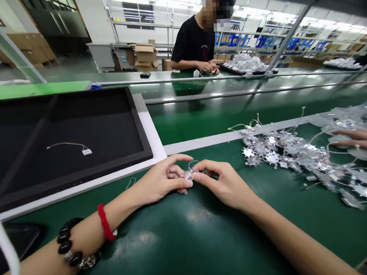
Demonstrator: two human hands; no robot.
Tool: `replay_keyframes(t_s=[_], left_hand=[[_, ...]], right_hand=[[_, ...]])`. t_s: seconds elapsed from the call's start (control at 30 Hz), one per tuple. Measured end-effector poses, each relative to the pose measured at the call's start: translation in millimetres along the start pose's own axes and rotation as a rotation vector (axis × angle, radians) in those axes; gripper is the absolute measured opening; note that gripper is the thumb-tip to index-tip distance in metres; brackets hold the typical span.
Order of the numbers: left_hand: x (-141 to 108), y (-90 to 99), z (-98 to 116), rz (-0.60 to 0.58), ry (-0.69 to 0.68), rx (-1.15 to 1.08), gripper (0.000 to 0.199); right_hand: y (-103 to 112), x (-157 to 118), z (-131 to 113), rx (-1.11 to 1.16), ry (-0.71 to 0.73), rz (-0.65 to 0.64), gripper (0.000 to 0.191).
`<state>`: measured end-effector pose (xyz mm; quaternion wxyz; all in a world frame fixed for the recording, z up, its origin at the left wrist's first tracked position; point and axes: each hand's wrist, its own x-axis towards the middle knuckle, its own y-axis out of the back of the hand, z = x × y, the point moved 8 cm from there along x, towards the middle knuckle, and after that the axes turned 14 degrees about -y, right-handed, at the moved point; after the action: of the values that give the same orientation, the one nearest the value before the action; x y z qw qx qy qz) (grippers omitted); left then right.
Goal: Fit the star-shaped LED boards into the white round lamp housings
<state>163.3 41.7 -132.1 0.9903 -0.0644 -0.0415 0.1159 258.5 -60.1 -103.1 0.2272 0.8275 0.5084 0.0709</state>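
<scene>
In front of me, my left hand and my right hand meet over the green bench. Both pinch a small silvery-white part with a thin wire between thumbs and fingertips; the fingers partly hide it, so its exact kind is unclear. My left hand wears a red band and a dark beaded bracelet at the wrist. To the right lies a heap of silver star-shaped metal plates with thin white wires. Another small white block with a wire rests in the black tray on the left.
A loose thin wire shows behind my left forearm. At the right edge, another person's hand touches translucent white pieces beside the heap. Across the bench, a person in a black shirt works near a tray of white parts.
</scene>
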Motion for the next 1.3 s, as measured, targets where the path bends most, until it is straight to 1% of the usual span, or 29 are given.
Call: replay_keyframes(t_s=[0.13, 0.2, 0.33, 0.5, 0.73, 0.83, 0.97, 1.17, 1.3], left_hand=[[0.3, -1.0, -1.6, -0.011, 0.009, -0.006, 0.045], [0.7, -0.5, -2.7, -0.003, 0.017, -0.009, 0.043], [1.1, -0.7, -2.3, 0.013, 0.017, -0.016, 0.048], [0.8, -1.2, -2.1, 0.013, 0.019, -0.021, 0.053], [0.3, -0.5, -4.9, 0.027, 0.043, -0.027, 0.058], [0.2, 0.0, -5.2, 0.035, 0.064, -0.029, 0.061], [1.4, 2.1, -6.5, 0.031, 0.095, -0.042, 0.064], [2.3, 5.3, -10.2, 0.026, 0.143, -0.082, 0.065], [1.3, 3.6, -9.8, 0.002, 0.151, -0.107, 0.065]], right_hand=[[-0.5, 0.5, 1.1, 0.014, -0.008, -0.010, 0.024], [-0.8, 0.9, 1.6, 0.010, -0.016, -0.007, 0.024], [-0.7, 1.1, 1.4, 0.011, -0.026, -0.005, 0.024], [-2.2, -0.1, -2.0, 0.002, 0.015, -0.029, 0.027], [-2.0, 0.5, 1.3, -0.008, -0.001, -0.017, 0.031], [-1.9, 0.0, 1.8, 0.005, -0.016, -0.031, 0.031], [-2.9, 0.2, 1.7, 0.072, -0.042, -0.091, 0.033], [-3.8, 3.0, 8.5, 0.110, -0.131, -0.117, 0.039], [-5.8, 3.6, 10.2, 0.173, -0.149, -0.138, 0.033]])
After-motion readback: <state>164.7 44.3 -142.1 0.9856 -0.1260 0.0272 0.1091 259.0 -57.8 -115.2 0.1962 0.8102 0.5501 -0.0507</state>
